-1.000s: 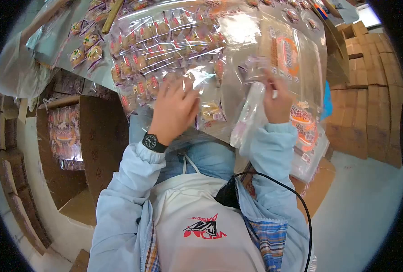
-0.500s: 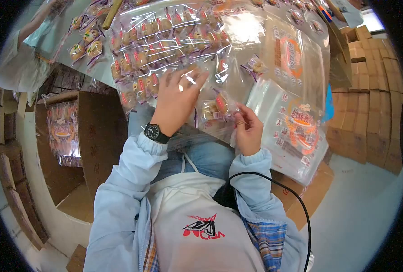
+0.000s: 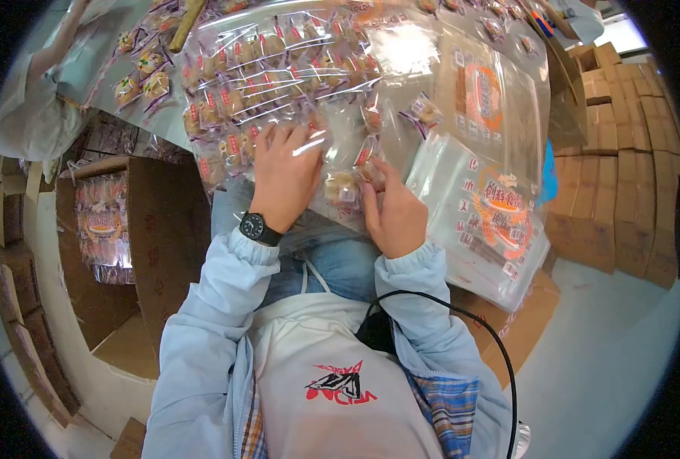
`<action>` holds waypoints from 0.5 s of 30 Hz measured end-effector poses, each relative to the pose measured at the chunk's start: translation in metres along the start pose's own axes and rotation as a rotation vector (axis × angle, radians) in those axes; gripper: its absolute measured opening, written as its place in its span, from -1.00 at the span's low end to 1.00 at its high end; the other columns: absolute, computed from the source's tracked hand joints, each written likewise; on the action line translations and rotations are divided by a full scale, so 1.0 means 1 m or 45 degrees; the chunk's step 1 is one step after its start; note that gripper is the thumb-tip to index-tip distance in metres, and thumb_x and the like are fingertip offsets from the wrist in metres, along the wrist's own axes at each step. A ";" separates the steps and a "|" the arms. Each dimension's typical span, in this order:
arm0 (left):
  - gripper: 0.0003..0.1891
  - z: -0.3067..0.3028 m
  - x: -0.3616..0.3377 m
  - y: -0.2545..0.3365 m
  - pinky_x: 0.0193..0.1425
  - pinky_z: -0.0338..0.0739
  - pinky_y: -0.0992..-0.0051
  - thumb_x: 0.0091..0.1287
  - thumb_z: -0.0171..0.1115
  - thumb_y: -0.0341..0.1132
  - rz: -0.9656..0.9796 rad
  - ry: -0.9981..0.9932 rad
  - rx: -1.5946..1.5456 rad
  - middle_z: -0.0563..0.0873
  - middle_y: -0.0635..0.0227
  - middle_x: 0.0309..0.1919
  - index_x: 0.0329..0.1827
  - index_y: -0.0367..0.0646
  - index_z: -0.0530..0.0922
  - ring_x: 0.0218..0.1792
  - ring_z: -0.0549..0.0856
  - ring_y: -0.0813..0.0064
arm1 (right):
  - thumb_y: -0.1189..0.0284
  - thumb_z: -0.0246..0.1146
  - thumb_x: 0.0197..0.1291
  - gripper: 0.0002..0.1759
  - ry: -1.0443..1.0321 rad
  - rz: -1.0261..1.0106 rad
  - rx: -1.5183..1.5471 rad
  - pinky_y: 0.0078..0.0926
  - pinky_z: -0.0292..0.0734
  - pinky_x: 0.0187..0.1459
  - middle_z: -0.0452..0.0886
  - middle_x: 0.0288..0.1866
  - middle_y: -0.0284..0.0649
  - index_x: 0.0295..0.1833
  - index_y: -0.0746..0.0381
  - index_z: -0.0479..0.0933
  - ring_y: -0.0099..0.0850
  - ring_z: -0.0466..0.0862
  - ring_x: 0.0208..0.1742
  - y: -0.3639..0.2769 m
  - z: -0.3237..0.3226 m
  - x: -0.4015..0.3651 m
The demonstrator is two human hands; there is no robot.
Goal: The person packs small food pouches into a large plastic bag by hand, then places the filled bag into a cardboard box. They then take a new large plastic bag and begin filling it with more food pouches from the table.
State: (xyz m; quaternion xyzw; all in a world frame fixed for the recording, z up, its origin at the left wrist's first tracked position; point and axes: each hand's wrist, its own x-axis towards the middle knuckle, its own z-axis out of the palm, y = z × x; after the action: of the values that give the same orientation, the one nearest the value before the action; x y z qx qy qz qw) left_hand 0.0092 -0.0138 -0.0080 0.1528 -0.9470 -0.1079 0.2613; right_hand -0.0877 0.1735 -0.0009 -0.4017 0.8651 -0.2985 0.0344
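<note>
Rows of individually wrapped pastries [image 3: 267,80] lie under shiny clear plastic on the table. My left hand [image 3: 286,180], with a black watch at the wrist, is over the near row; its fingers are curled down and their tips are hidden. My right hand [image 3: 393,210] pinches a wrapped pastry [image 3: 366,155] between thumb and fingers at the near right of the rows. A pale wrapped pastry [image 3: 341,187] lies between the two hands, close to the table's near edge. Above the pinched one lies another wrapped pastry [image 3: 372,118].
Printed clear bags [image 3: 481,218] are stacked at right. One loose wrapped pastry [image 3: 424,111] lies above them, and several others [image 3: 141,80] at far left. An open carton [image 3: 152,252] holding a packed bag stands at left; stacked cartons [image 3: 623,168] are at right. Another person's arm shows at upper left.
My right hand has moved left and forward, onto the wrapped pastry. My left hand has shifted slightly left, and its fingers have gone from spread to curled.
</note>
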 end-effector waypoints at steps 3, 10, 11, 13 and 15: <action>-0.65 -0.004 0.001 0.004 0.44 0.38 0.04 0.20 0.38 -0.44 -0.044 -0.019 -0.032 0.72 0.33 -0.04 0.08 -0.12 0.71 0.13 0.65 0.19 | 0.31 0.28 0.44 -0.55 -0.043 0.005 0.147 -0.04 0.62 -0.27 0.74 -0.26 -0.04 0.38 0.16 0.48 0.04 0.75 -0.29 -0.006 -0.003 0.002; -0.59 0.000 -0.001 0.004 0.40 0.39 0.04 0.21 0.38 -0.42 -0.064 -0.041 -0.039 0.70 0.29 -0.05 0.16 -0.07 0.69 0.14 0.64 0.14 | 0.39 0.32 0.36 -0.52 0.057 -0.089 0.161 -0.06 0.65 -0.19 0.76 -0.09 -0.04 0.37 0.16 0.50 0.03 0.76 -0.18 0.006 0.026 0.027; -0.58 0.000 0.000 0.004 0.40 0.39 0.04 0.20 0.38 -0.42 -0.064 -0.025 -0.043 0.69 0.28 -0.05 0.17 -0.07 0.69 0.14 0.64 0.13 | 0.39 0.34 0.33 -0.52 0.112 -0.123 0.148 -0.09 0.66 -0.16 0.76 -0.05 -0.04 0.35 0.16 0.53 0.02 0.76 -0.15 0.007 0.024 0.029; -0.56 -0.002 0.001 0.002 0.38 0.40 0.04 0.20 0.38 -0.42 -0.067 -0.010 -0.050 0.69 0.27 -0.05 0.19 -0.06 0.68 0.14 0.63 0.12 | 0.39 0.38 0.27 -0.53 0.202 -0.195 0.129 -0.14 0.68 -0.10 0.76 0.02 -0.06 0.30 0.17 0.57 -0.01 0.76 -0.08 -0.001 0.016 0.031; -0.55 -0.002 0.000 0.001 0.37 0.40 0.03 0.20 0.38 -0.42 -0.061 -0.009 -0.067 0.68 0.26 -0.05 0.21 -0.06 0.66 0.13 0.63 0.13 | 0.42 0.41 0.22 -0.52 0.181 -0.188 0.157 -0.19 0.68 -0.08 0.76 0.04 -0.06 0.27 0.19 0.60 -0.04 0.75 -0.05 -0.001 0.019 0.029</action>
State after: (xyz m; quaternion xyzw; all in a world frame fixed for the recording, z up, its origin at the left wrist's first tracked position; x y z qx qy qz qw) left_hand 0.0095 -0.0132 -0.0060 0.1681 -0.9407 -0.1395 0.2594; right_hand -0.1009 0.1426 -0.0109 -0.4392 0.8134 -0.3806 -0.0246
